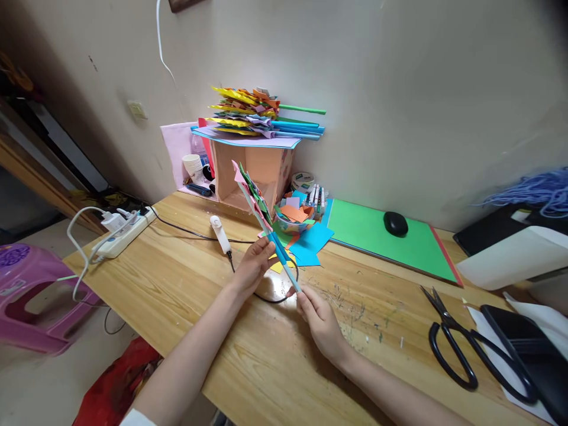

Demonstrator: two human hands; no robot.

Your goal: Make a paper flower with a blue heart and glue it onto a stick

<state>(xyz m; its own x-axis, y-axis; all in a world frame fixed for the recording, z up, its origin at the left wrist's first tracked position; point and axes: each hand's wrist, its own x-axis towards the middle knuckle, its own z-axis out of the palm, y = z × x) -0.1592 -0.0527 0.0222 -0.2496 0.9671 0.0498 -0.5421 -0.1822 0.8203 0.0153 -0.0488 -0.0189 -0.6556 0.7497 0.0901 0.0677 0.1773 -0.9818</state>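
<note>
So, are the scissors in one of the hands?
No, the scissors lie on the table, while the left hand and right hand both hold the blue paper stick.

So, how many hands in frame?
2: the left hand grips the paper-topped stick partway along; the right hand holds its lower end. No others visible.

1. A plain, greyish wall (399, 106) rose behind the table, with a small dark mark toward its left.
2. A pale switch plate (137, 110) sat on it, and a white cable (158, 35) hung from above.
3. The corner of a brown frame (183, 5) showed at the top edge.
4. The light-grained wooden table (177, 319) bore dark stains and a bright reflection of light.
5. A pink-purple plastic stool (39, 278) stood on the pale floor (26, 373) at left.
6. The far left was dim, its contents unclear.
</note>
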